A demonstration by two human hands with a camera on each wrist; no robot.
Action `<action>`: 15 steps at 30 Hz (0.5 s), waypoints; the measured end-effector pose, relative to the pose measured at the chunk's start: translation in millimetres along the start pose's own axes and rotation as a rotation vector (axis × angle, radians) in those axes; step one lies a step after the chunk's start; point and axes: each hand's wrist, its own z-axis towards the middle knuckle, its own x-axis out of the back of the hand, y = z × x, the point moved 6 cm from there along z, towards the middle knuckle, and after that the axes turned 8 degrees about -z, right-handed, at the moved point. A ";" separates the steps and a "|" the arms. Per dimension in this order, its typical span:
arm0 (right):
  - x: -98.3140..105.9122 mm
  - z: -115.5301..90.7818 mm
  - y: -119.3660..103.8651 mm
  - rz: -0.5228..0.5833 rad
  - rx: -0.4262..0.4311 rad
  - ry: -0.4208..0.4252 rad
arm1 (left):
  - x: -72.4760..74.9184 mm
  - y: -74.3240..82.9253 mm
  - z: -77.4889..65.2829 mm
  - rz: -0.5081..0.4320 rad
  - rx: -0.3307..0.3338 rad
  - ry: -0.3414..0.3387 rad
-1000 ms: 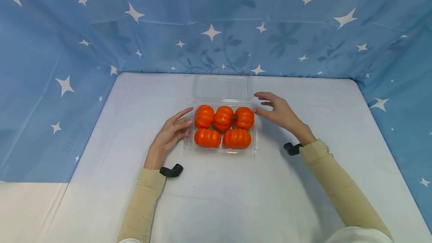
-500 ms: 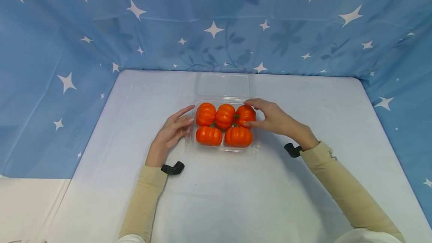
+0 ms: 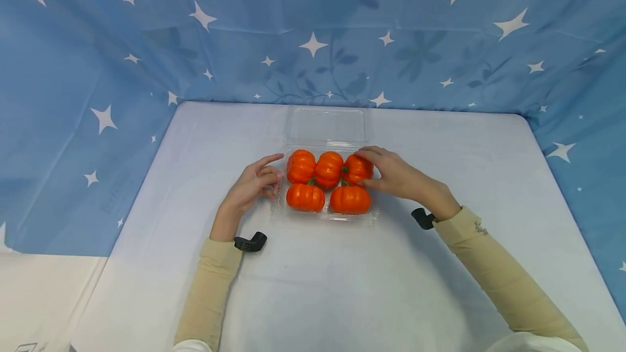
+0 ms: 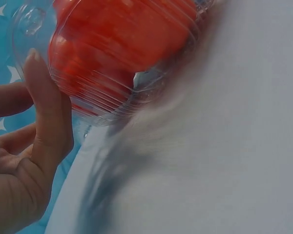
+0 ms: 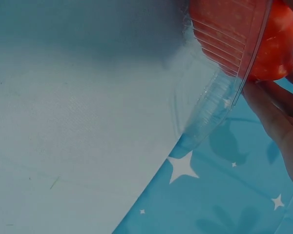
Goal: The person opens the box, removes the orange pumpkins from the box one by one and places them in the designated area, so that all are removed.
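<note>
A clear plastic clamshell box [image 3: 325, 216] stands on the table with its lid [image 3: 326, 125] laid back. It holds several shiny orange toy pumpkins in two rows, some with green stems showing. At the box's back right corner, my right hand [image 3: 398, 174] grips a pumpkin [image 3: 358, 167], fingers behind it and thumb in front. That pumpkin [image 5: 278, 48] bulges above the box rim in the right wrist view. Along the left side, my left hand [image 3: 249, 183] touches the box wall with loosely bent fingers. Its fingertips [image 4: 34, 56] meet the rim in the left wrist view.
A white cloth covers the table [image 3: 318, 287]. Behind and to both sides hangs a blue curtain [image 3: 244, 31] with white stars. Each wrist carries a black camera mount, the left one [image 3: 251, 242] lying close to the tabletop.
My right hand has moved left from beside the box onto the back right pumpkin, and its fingers have closed around it. My left hand stays at the box's left side.
</note>
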 end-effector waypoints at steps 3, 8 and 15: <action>-1.7 -0.4 -1.6 -0.013 -0.002 -0.004 | -0.9 0.7 -2.1 0.065 -0.005 0.019; -3.4 -1.0 -3.7 -0.035 0.016 0.010 | -1.8 1.8 -4.6 0.145 0.002 0.045; 5.3 -5.9 -3.3 -0.044 0.064 0.096 | -3.9 4.6 -1.7 0.169 -0.006 0.049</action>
